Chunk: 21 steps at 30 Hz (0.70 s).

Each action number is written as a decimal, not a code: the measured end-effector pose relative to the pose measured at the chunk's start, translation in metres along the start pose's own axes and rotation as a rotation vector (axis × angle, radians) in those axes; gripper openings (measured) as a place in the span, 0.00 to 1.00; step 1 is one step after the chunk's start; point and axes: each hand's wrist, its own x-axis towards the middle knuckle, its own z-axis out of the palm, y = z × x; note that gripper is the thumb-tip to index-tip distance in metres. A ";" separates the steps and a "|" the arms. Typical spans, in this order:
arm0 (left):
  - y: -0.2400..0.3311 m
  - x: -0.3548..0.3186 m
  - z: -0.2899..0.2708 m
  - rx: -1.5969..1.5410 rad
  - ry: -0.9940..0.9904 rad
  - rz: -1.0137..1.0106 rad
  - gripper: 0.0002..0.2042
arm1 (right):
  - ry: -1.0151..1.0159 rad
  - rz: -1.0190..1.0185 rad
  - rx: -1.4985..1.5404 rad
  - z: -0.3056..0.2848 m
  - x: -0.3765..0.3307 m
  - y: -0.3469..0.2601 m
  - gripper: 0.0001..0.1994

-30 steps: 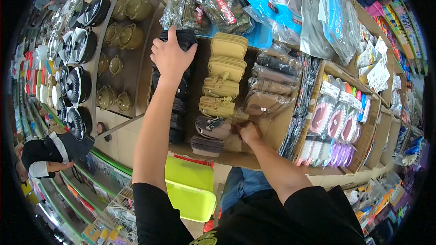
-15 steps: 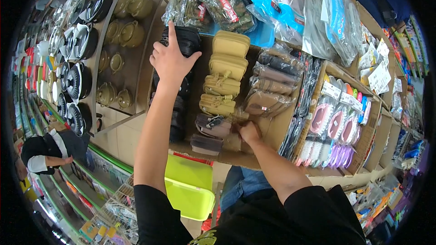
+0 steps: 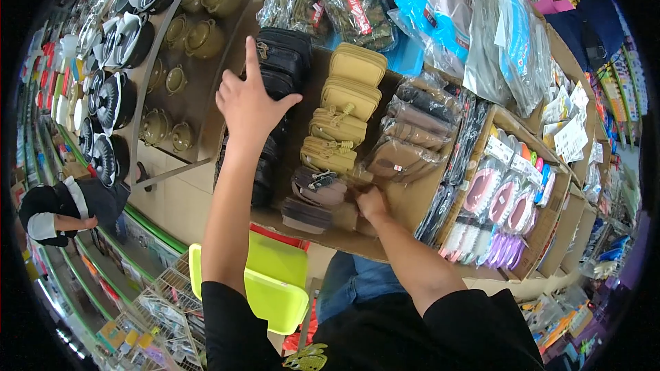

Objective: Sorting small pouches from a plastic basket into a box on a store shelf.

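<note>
My left hand [image 3: 247, 108] is over a row of black zip pouches [image 3: 282, 62], index finger stretched forward and thumb out to the right. It is open and grips nothing. Tan zip pouches [image 3: 354, 65] stand in a row in the middle of the cardboard box [image 3: 302, 113]. Brown-grey pouches [image 3: 320, 185] continue that row at its near end. Beside them, low in the box, my right hand [image 3: 373, 204] is closed, its fingertips at some clear plastic; what they hold is hidden. Further right lie plastic-wrapped brown pouches [image 3: 405, 154].
A rack of olive pots [image 3: 206, 38] stands left. Bagged camouflage goods [image 3: 354, 10] lie beyond the box, and a carton of pink-and-white brushes [image 3: 498, 196] sits right. Below is a lime-green bin [image 3: 275, 282]. People are at far left [image 3: 62, 213] and upper right [image 3: 591, 20].
My left hand has drawn back slightly toward me and left, uncovering the far black pouches. My right hand stays low in the box. The whole view has shifted a little.
</note>
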 end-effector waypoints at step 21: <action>-0.034 -0.088 -0.041 -0.288 0.071 -0.220 0.61 | -0.134 -0.002 0.360 -0.035 -0.025 -0.053 0.12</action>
